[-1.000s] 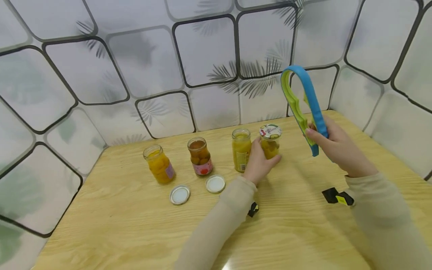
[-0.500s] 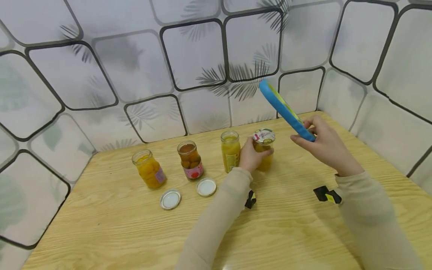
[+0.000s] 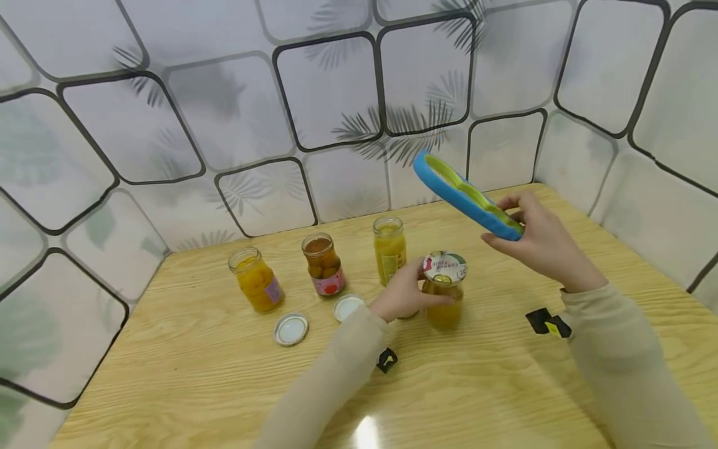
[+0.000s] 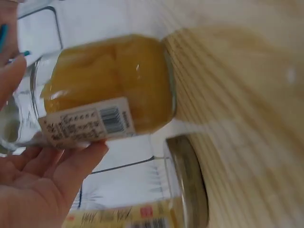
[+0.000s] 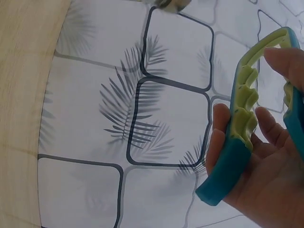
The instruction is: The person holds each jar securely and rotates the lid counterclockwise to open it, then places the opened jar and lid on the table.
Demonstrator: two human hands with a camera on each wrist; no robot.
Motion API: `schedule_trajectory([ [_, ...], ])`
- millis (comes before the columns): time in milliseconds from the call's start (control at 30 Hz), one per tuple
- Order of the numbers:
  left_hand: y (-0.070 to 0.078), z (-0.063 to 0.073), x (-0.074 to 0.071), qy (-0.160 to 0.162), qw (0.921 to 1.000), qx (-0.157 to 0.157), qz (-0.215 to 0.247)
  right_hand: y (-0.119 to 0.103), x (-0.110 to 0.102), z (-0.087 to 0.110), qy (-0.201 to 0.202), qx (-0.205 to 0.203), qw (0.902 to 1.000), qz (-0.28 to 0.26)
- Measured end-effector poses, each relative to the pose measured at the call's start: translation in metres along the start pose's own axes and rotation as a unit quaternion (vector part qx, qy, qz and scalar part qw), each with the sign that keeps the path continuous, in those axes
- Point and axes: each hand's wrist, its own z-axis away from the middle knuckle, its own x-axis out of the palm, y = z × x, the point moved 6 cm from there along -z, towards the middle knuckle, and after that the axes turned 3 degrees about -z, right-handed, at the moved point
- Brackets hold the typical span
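My left hand [image 3: 405,293] grips a glass jar of yellow-orange fruit [image 3: 445,312] with a patterned lid [image 3: 445,268] on it. The left wrist view shows fingers under the jar's barcode label [image 4: 114,118] and the thumb on the opposite side. Whether its base touches the table I cannot tell. To the right and higher, my right hand [image 3: 541,243] holds a blue-and-green jar opener [image 3: 465,194], a loop with a notched green inner side [image 5: 246,97]. The opener is apart from the jar, pointing up and left.
Lidless jars stand in a row: a tall yellow one [image 3: 389,252], a brown-fruit one [image 3: 324,265] and an orange-fruit one [image 3: 257,280]. Loose lids [image 3: 291,329] lie in front, one partly behind my left hand. Black-and-yellow pieces [image 3: 548,323] are on the wooden table [image 3: 196,374]. Patterned walls stand behind.
My left hand has brought the lidded jar nearer to me, away from beside the tall jar. My right hand has tipped the jar opener from upright toward the left and lowered its looped end.
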Motion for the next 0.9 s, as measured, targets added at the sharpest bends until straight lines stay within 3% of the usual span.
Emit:
schedule_trajectory([
  [167, -0.007, 0.033, -0.013, -0.034, 0.9993, 0.012, 0.006, -0.014, 0.015, -0.004, -0.032, -0.094, 0.9948, 0.026],
  [367, -0.012, 0.06, -0.027, -0.033, 0.9992, 0.013, 0.019, -0.031, 0.037, 0.001, -0.048, -0.24, 0.9646, 0.097],
  [467, -0.017, 0.07, -0.035, -0.031, 0.9992, 0.002, 0.023, -0.036, 0.048, 0.006, -0.062, -0.28, 0.9515, 0.112],
  [567, -0.024, 0.083, -0.047, -0.024, 0.9995, -0.018, 0.011, -0.04, 0.061, 0.01, -0.088, -0.291, 0.9461, 0.112],
  [733, -0.032, 0.101, -0.065, -0.014, 0.9993, -0.031, 0.016, -0.042, 0.082, 0.012, -0.132, -0.28, 0.9464, 0.093],
  [900, -0.022, 0.115, -0.078, -0.006, 0.999, -0.039, 0.02, -0.043, 0.097, 0.014, -0.155, -0.27, 0.9453, 0.099],
])
